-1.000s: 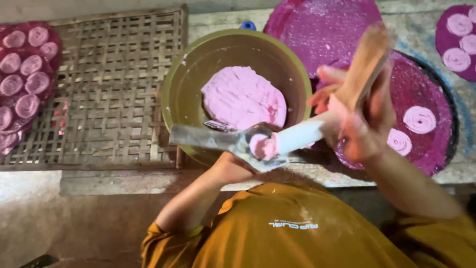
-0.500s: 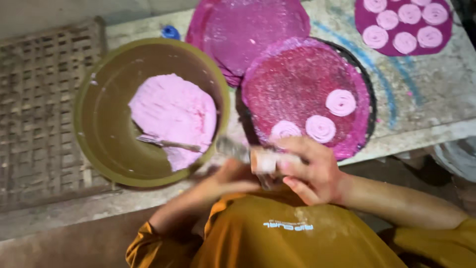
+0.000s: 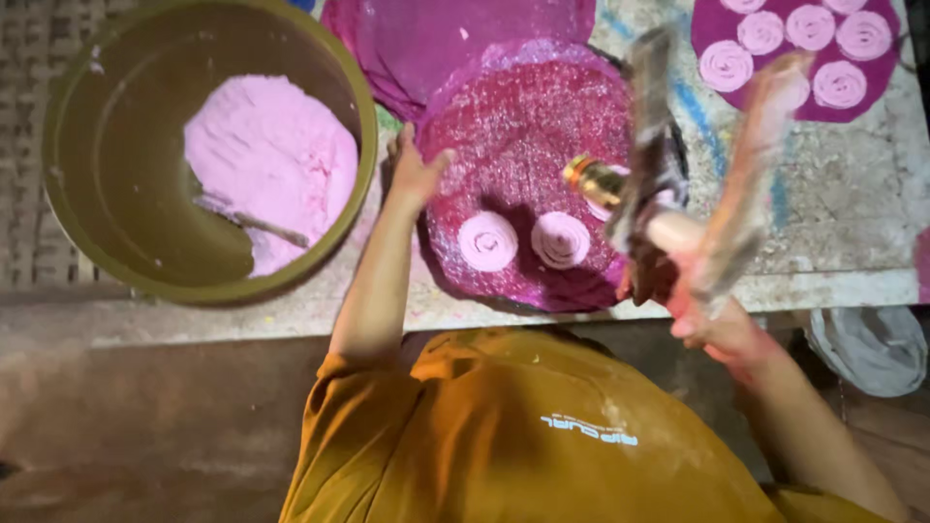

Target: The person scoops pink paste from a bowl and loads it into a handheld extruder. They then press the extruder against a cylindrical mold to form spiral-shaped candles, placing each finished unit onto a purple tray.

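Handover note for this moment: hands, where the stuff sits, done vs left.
Left hand: open, empty, resting at the left edge of the near magenta round mat.
Right hand: gripping a press tool with long handles, raised over the mat's right side; motion-blurred.
Pink dough sits in the olive bowl, with a utensil in it.
Done: two pink spirals on the near mat; a far mat is filled.
Left: most of the near mat is bare.

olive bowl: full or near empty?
Partly filled. The olive bowl holds one mound of pink dough on one side; bare inner wall and floor show elsewhere.
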